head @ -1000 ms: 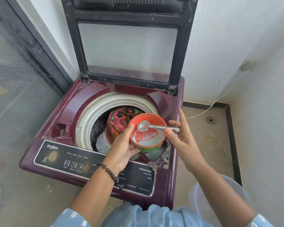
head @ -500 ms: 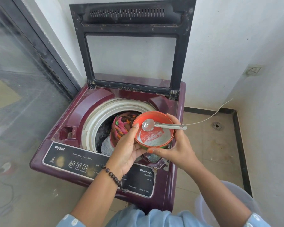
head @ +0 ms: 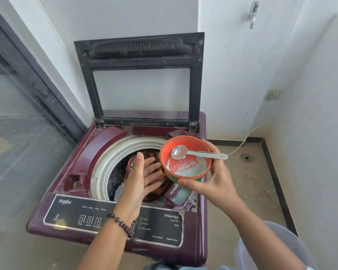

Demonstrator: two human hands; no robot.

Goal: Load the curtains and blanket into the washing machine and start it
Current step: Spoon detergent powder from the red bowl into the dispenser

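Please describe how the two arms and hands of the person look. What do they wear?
The left hand has a bracelet of dark round beads on its wrist. Both forearms are bare. The right hand wears nothing visible; its thumbnail is painted orange. At the bottom right corner, a light blue sleeve edge just shows.

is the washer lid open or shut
Open: the lid stands upright against the wall, leaving the drum and the laundry inside exposed.
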